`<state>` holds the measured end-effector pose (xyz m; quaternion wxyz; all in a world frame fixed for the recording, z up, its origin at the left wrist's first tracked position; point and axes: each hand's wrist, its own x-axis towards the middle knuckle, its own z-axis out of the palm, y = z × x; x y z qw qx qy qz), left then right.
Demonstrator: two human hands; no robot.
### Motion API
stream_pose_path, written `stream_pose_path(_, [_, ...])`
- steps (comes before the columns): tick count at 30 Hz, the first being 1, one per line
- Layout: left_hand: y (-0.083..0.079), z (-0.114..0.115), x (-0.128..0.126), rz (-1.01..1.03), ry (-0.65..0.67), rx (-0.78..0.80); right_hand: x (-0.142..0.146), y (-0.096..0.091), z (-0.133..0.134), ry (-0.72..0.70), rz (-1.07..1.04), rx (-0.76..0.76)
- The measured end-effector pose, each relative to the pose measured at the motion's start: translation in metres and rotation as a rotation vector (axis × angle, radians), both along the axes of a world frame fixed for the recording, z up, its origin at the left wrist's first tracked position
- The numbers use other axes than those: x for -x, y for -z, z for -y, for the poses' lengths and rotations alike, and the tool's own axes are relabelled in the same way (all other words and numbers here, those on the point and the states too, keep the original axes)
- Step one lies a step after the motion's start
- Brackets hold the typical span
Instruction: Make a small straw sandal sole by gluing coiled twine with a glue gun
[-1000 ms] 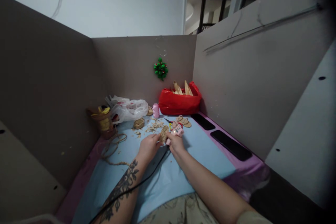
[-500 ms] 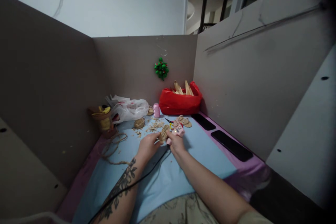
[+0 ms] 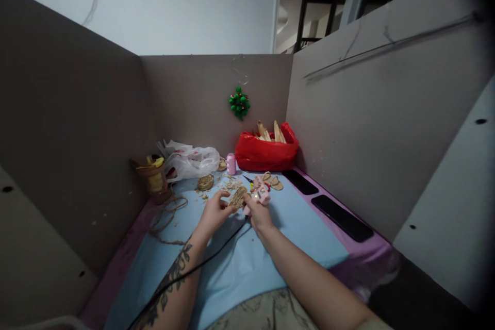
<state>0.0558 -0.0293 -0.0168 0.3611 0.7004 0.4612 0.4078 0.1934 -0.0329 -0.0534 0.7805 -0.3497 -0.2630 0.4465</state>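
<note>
Over the middle of the blue cloth, my left hand (image 3: pixel 215 213) pinches the edge of a small braided straw piece (image 3: pixel 238 197). My right hand (image 3: pixel 259 212) is wrapped round a pink glue gun (image 3: pixel 262 197), its fingertips close against the straw piece's right side. A black cord (image 3: pixel 216 252) runs from the gun across my left forearm. Just behind the gun are scissors (image 3: pixel 250 180) with yellow and red on the handles, partly hidden. Small woven straw soles (image 3: pixel 274 181) lie to their right. Straw scraps (image 3: pixel 230 184) are scattered beyond my hands.
A coil of braid (image 3: pixel 205 182), a pot (image 3: pixel 154 180), loose twine (image 3: pixel 166 221) and a clear plastic bag (image 3: pixel 193 161) are on the left. At the back stand a pink bottle-like item (image 3: pixel 231 164) and a red bag (image 3: pixel 266 154) of husks. Two phones (image 3: pixel 342 217) lie right. Partitions enclose the table.
My left hand has shifted slightly left and up, and the straw piece has tilted and moved left with it. My right hand still holds the glue gun, nearly in place.
</note>
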Motion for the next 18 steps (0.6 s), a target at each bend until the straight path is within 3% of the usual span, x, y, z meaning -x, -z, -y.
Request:
stream_pose_path(4, [-0.002, -0.001, 0.004, 0.081, 0.051, 0.072, -0.005, -0.001, 0.000, -0.041, -0.094, -0.003])
stream_pose_path(10, [-0.004, -0.001, 0.006, 0.093, 0.084, 0.083, -0.011, 0.000, -0.002, -0.005, -0.047, 0.019])
stream_pose_path(18, [-0.008, -0.001, 0.009, 0.086, 0.029, 0.077, -0.013, -0.007, -0.001, 0.055, -0.050, 0.064])
